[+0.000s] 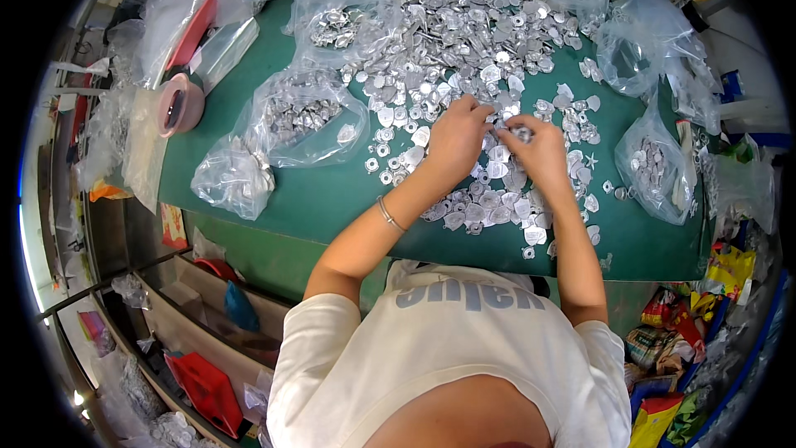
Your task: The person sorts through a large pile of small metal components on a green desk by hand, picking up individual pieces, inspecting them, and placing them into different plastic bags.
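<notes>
1. Hands meeting over green surface [315, 199], close together above a scatter of small silver metal pieces [489, 191].
2. Left hand [458, 139]: fingers curled inward, tips pinched at a small silver piece [521, 132] held between both hands.
3. Right hand [543, 152]: fingers bent and closed on the same piece from the other side.
4. Thin bracelet [389, 215] on left wrist.
5. Large heap of metal parts [473, 25] farther back on surface, beyond the hands.
6. Clear plastic bags of parts [303, 116] to the left, another bag [651, 166] to the right.
7. Roll of tape [178, 104] near left edge of surface.
8. White shirt [448, 357] at lower edge of view.
</notes>
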The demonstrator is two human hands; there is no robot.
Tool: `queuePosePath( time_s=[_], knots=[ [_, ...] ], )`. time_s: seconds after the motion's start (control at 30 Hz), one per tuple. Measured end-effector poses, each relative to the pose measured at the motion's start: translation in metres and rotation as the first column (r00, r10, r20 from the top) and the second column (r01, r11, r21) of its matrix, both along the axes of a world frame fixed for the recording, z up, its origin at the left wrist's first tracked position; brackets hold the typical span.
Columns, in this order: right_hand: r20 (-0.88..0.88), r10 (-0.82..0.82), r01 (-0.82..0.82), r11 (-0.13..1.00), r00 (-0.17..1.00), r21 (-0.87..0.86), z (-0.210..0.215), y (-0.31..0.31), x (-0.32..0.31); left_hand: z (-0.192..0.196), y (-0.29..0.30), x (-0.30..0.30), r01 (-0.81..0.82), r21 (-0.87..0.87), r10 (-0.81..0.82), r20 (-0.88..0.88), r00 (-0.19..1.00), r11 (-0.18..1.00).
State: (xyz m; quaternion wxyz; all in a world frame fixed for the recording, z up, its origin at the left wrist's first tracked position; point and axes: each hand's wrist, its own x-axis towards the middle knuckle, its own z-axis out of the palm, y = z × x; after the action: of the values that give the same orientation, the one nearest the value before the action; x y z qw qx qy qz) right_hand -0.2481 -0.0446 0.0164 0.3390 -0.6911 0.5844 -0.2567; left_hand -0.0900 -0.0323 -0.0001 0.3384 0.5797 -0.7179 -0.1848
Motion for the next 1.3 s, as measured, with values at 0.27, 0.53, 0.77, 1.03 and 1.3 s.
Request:
queuePosePath(
  time_s=[0.27,0.53,0.77,1.03,1.3],
  knots=[
    [0.577,-0.107,-0.047,0.968,0.81,0.245,-0.01,-0.006,-0.031,-0.001,0.001,0.009,-0.056,0.147,0.026,0.2,0.979,0.988],
    [0.928,-0.3,-0.27,0.895,0.22,0.354,-0.001,-0.007,-0.054,0.04,0.005,0.021,0.415,0.416,0.472,-0.881,-0.038,0.81],
    [-0.132,0.035,-0.067,0.967,0.991,-0.245,-0.004,-0.005,-0.02,0.0,-0.005,0.003,0.138,0.147,-0.089,-0.3,0.95,0.979],
    [0.15,-0.106,0.096,0.993,0.983,0.073,0.005,-0.004,-0.026,-0.006,-0.01,0.003,0.115,0.29,0.06,-0.532,0.844,0.95],
    [0.782,-0.622,-0.138,0.777,-0.024,0.614,0.012,0.021,-0.026,0.029,0.031,0.01,0.617,0.402,0.629,-0.751,-0.199,0.676]
  ],
)
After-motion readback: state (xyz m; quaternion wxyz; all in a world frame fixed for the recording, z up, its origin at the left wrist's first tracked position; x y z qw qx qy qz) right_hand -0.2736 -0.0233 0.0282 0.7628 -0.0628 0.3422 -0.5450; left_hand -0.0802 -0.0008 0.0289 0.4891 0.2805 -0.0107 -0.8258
